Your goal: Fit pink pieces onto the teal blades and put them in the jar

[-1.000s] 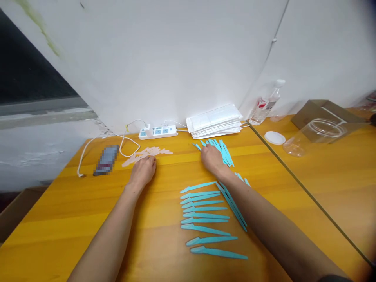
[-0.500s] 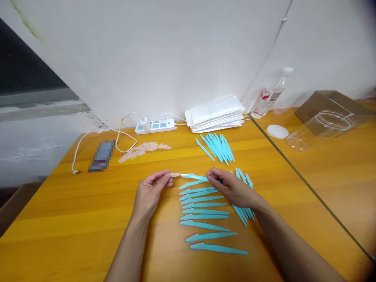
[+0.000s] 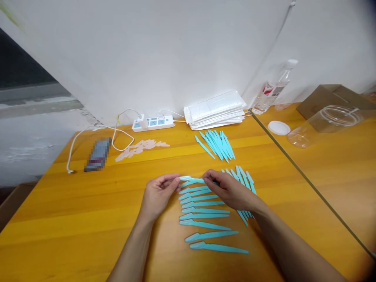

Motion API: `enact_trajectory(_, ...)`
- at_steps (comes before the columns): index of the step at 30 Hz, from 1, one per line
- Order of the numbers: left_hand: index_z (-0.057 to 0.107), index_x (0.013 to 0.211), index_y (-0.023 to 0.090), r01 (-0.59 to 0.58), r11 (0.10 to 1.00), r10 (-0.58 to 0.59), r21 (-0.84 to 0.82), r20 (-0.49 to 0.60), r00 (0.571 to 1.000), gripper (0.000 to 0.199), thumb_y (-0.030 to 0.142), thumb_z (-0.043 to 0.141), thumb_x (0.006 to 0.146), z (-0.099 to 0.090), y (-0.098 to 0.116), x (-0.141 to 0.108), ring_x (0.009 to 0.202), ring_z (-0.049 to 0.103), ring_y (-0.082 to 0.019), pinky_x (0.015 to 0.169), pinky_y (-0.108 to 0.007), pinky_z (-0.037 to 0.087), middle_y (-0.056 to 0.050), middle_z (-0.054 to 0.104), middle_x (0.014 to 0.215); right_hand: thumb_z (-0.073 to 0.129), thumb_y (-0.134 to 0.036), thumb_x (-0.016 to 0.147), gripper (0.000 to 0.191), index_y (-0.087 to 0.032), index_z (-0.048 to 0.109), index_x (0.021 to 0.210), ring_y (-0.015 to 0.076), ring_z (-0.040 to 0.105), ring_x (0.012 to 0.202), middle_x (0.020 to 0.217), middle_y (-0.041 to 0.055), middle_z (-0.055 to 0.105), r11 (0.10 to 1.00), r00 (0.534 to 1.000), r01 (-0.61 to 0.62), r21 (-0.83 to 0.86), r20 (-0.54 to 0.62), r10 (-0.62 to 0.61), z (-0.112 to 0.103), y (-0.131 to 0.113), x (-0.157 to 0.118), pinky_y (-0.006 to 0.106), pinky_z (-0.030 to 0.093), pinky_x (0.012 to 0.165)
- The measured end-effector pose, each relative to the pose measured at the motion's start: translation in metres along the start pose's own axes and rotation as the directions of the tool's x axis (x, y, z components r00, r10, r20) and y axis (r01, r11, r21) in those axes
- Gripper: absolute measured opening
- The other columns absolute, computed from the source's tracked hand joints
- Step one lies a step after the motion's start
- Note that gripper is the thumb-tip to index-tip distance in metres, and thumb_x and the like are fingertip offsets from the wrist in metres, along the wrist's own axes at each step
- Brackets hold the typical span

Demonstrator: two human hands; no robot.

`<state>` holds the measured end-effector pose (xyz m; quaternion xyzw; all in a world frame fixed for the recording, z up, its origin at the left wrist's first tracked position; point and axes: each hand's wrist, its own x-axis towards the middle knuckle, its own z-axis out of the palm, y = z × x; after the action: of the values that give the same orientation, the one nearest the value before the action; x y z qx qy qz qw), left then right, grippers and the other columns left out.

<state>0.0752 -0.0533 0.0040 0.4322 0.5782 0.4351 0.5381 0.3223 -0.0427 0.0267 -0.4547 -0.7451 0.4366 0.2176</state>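
Note:
A turquoise eyebrow razor is held level over the table. My right hand is closed in a pinch on its handle. My left hand is closed at the blade end, pinching a small translucent blade cap that appears to lie over the blade. Below both hands, several turquoise razors lie in a column, blade ends to the left. More razors lie fanned out, partly hidden behind my right hand and wrist. Farther back is a pile of razors. A pile of pale pink caps lies back left.
Along the wall stand a power strip with white cables and a stack of white packets. A blurred-out phone lies left. To the right are a water bottle, a white lid, a clear jar and a cardboard box.
My left hand has moved right with the cap, closing the gap to the razor's blade end. My right hand has shifted slightly left with the razor. The view has tilted a little.

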Motion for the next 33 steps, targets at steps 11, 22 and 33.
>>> enact_trajectory(11, 0.068, 0.118, 0.014, -0.065, 0.998, 0.064, -0.014, -0.088, 0.994, 0.061, 0.054, 0.078, 0.072, -0.01, 0.004, 0.006, 0.079, 0.068, -0.016, 0.071, -0.028, 0.056, -0.009, 0.074, 0.099, 0.056, -0.051, 0.086, 0.034, -0.021, 0.073, 0.086, 0.0259, 0.068, 0.078, 0.085, 0.009, 0.074, 0.764, 0.511, -0.639, -0.086, -0.79, 0.338, -0.037, 0.052, -0.099, 0.036, 0.049, 0.071)
enact_trajectory(22, 0.072, 0.111, 0.016, -0.068, 0.995, 0.07, 0.076, -0.022, 0.997, 0.055, 0.055, 0.078, 0.072, -0.02, -0.001, 0.008, 0.078, 0.067, -0.016, 0.075, -0.027, 0.053, -0.007, 0.074, 0.087, 0.05, -0.054, 0.091, 0.043, -0.024, 0.076, 0.106, 0.0211, 0.067, 0.066, 0.07, 0.0013, 0.07, 0.748, 0.72, -0.616, -0.246, -0.562, 0.408, -0.036, 0.071, -0.118, 0.032, 0.048, 0.062)
enact_trajectory(33, 0.073, 0.115, 0.017, -0.113, 0.547, 0.449, 0.829, -0.177, 0.876, 0.039, 0.039, 0.05, 0.092, -0.099, 0.005, 0.075, 0.082, 0.067, -0.022, 0.078, -0.034, 0.052, -0.011, 0.072, 0.105, 0.052, -0.033, 0.097, 0.035, -0.01, 0.07, 0.115, 0.0283, 0.067, 0.105, 0.117, 0.0205, 0.068, 0.656, 0.911, -0.399, -0.64, -0.359, 0.203, -0.029, 0.001, 0.085, 0.034, 0.048, 0.09)
